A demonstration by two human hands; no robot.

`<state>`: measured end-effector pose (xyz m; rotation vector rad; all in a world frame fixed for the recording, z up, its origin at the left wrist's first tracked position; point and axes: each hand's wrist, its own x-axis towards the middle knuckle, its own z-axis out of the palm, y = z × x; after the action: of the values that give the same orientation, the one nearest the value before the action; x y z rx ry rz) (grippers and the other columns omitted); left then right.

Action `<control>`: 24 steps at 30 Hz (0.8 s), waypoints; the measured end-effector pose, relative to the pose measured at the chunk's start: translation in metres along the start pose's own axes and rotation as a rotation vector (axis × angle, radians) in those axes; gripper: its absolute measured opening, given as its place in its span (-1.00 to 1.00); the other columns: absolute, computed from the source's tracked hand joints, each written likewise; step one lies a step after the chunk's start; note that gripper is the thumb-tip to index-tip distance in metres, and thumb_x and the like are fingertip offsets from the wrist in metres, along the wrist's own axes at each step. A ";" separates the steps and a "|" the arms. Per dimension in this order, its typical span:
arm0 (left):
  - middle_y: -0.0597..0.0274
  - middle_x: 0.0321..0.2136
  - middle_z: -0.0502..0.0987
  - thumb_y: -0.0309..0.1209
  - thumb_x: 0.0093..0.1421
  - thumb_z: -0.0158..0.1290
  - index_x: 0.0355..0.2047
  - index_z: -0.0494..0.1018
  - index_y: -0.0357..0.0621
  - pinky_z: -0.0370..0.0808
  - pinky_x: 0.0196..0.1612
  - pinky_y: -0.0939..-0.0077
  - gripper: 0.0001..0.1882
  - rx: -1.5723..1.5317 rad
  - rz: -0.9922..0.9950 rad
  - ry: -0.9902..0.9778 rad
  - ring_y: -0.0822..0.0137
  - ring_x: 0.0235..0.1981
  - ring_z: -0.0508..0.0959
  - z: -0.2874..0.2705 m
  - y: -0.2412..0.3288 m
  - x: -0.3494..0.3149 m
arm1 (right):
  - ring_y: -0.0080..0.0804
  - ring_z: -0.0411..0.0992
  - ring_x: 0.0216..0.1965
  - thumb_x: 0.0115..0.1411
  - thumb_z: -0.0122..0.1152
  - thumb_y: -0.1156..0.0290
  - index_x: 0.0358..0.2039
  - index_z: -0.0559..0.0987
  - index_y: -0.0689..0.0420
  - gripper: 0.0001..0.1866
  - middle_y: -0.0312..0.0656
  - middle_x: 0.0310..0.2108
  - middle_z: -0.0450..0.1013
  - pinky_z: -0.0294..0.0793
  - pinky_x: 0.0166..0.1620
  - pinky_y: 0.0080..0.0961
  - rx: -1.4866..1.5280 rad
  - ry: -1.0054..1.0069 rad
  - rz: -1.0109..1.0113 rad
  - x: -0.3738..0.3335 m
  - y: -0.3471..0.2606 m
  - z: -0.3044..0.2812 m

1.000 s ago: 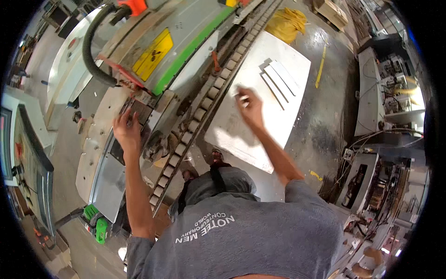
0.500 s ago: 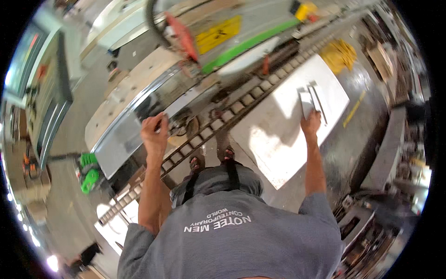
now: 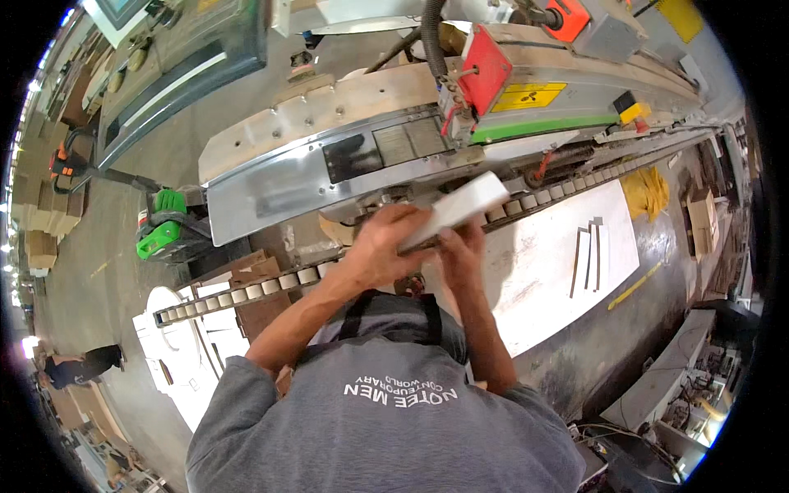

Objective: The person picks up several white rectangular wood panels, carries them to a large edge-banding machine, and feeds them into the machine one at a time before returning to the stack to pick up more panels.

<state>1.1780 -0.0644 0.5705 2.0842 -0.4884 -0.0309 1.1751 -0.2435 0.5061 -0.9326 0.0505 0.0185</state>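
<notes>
A small white rectangular panel [image 3: 467,207] is held up at an angle in front of the machine, gripped from both sides. My left hand [image 3: 385,245] is closed round its near left end, with the fingers folded over it. My right hand [image 3: 462,253] grips its lower right edge, thumb against the panel. Below the hands runs a long rail of pale rollers [image 3: 267,287], partly hidden by my arms. To the right, a large white board [image 3: 534,271] carries several thin dark-edged strips [image 3: 588,259].
Beyond the rollers stands a long machine with a shiny metal plate [image 3: 267,197], a red guard [image 3: 486,70] and a green stripe [image 3: 542,129]. A green device [image 3: 167,222] is at the left. Yellow cloth [image 3: 645,193] lies by the board's far corner. Another person [image 3: 78,366] is at far left.
My right hand has lifted the white panel off the large board and brought it leftward. My left hand has come away from the machine's edge and taken hold of the panel. The view has turned.
</notes>
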 end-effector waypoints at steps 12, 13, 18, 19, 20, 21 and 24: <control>-0.01 -0.09 0.53 -0.40 -0.09 0.43 -0.08 0.61 -0.08 0.52 -0.06 0.16 -0.51 0.424 0.200 0.375 -0.06 -0.08 0.53 -0.108 -0.151 0.019 | -0.32 0.52 -0.13 0.34 0.17 0.43 0.33 0.12 0.43 -0.33 0.05 0.00 0.45 0.62 -0.13 -0.40 -0.292 -0.198 0.166 0.060 0.087 0.113; 0.02 -0.11 0.52 -0.40 -0.13 0.43 -0.11 0.62 -0.06 0.48 -0.04 0.13 -0.51 0.498 0.233 0.397 -0.04 -0.07 0.50 -0.110 -0.152 0.022 | -0.30 0.52 -0.12 0.34 0.17 0.43 0.36 0.04 0.42 -0.28 0.08 0.03 0.42 0.63 -0.12 -0.40 -0.233 -0.142 0.160 0.063 0.094 0.121; 0.12 -0.18 0.48 -0.43 -0.23 0.42 -0.19 0.62 0.02 0.38 -0.11 0.11 -0.51 0.589 0.195 0.564 0.00 -0.13 0.43 -0.113 -0.151 0.018 | -0.30 0.50 -0.10 0.33 0.16 0.36 0.40 -0.21 0.44 -0.11 0.18 0.17 0.28 0.65 -0.14 -0.45 -0.128 -0.136 0.179 0.085 0.115 0.128; 0.12 -0.24 0.48 -0.43 -0.21 0.42 -0.21 0.64 0.00 0.38 -0.11 0.14 -0.55 0.607 0.176 0.580 0.03 -0.16 0.44 -0.116 -0.161 0.015 | -0.29 0.50 -0.08 0.32 0.15 0.37 0.40 -0.22 0.44 -0.10 0.20 0.19 0.25 0.65 -0.14 -0.45 -0.139 -0.151 0.133 0.088 0.123 0.125; 0.12 -0.24 0.48 -0.43 -0.21 0.42 -0.21 0.64 0.00 0.38 -0.11 0.14 -0.55 0.604 0.182 0.576 0.03 -0.16 0.44 -0.118 -0.161 0.009 | -0.29 0.50 -0.08 0.32 0.15 0.37 0.40 -0.22 0.44 -0.10 0.20 0.19 0.25 0.65 -0.14 -0.45 -0.139 -0.145 0.128 0.089 0.123 0.127; 0.13 -0.27 0.48 -0.43 -0.20 0.41 -0.20 0.65 -0.01 0.38 -0.12 0.15 -0.55 0.589 0.105 0.567 0.05 -0.18 0.44 -0.120 -0.162 0.003 | -0.28 0.51 -0.09 0.32 0.15 0.36 0.39 -0.22 0.45 -0.09 0.20 0.19 0.25 0.65 -0.15 -0.46 -0.160 -0.146 0.141 0.090 0.123 0.129; 0.13 -0.35 0.49 -0.46 -0.17 0.40 -0.19 0.66 -0.05 0.39 -0.14 0.19 -0.57 0.545 0.053 0.565 0.08 -0.23 0.46 -0.124 -0.163 0.001 | -0.26 0.53 -0.12 0.32 0.15 0.33 0.39 -0.21 0.46 -0.09 0.21 0.19 0.25 0.65 -0.19 -0.47 -0.197 -0.145 0.138 0.093 0.124 0.132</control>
<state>1.2591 0.1109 0.5036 2.4631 -0.2109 0.7780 1.2677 -0.0645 0.4803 -1.1211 -0.0224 0.2221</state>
